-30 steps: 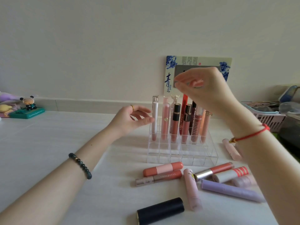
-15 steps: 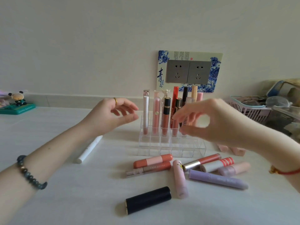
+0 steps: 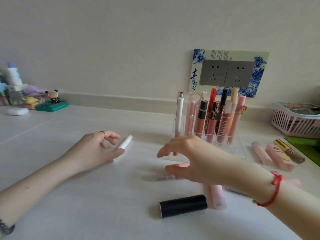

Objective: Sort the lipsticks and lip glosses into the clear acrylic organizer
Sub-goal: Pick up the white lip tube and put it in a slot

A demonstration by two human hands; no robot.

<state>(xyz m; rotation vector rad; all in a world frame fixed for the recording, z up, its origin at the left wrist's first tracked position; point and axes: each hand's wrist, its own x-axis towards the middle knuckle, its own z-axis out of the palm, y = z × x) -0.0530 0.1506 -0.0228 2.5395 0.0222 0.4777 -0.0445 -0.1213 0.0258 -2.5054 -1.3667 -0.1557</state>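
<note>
Fingers (image 3: 164, 153) of the right hand (image 3: 192, 158) are spread and nearly straight, gripping nothing. They hang low over the loose tubes just in front of the clear acrylic organizer (image 3: 240, 151). A coral tube (image 3: 181, 164) shows between thumb and forefinger, and a blurred patterned tube (image 3: 167, 177) lies just under the thumb. A red string bracelet (image 3: 275, 187) circles that wrist.

Well in front of the organizer, nearest of all, a black lipstick tube (image 3: 183, 206) lies on the white desk (image 3: 86, 205), with a pale pink tube (image 3: 217, 196) just beside its right end.

Left of the organizer, the left hand (image 3: 97, 149), with a gold ring (image 3: 103, 133), is loosely curled over a white tube (image 3: 125, 143) lying on the desk. The thumb crosses the tube's near part, but I cannot tell whether the fingers grip it.

In the organizer's back rows stand a slim white stick (image 3: 179, 115), a pink stick (image 3: 190, 116), a black-capped gloss (image 3: 201, 116), a red tube (image 3: 212, 108) and a brown gloss (image 3: 223, 127), among others.

Right of the organizer, two pink tubes (image 3: 260, 153) and a gold-capped brown tube (image 3: 289, 151) lie flat, and farther right stands a pink basket (image 3: 294, 122).

Behind the organizer, a double socket plate (image 3: 228, 73) is fixed to the wall. Far to the left, figurines (image 3: 52, 99) stand by the wall.
</note>
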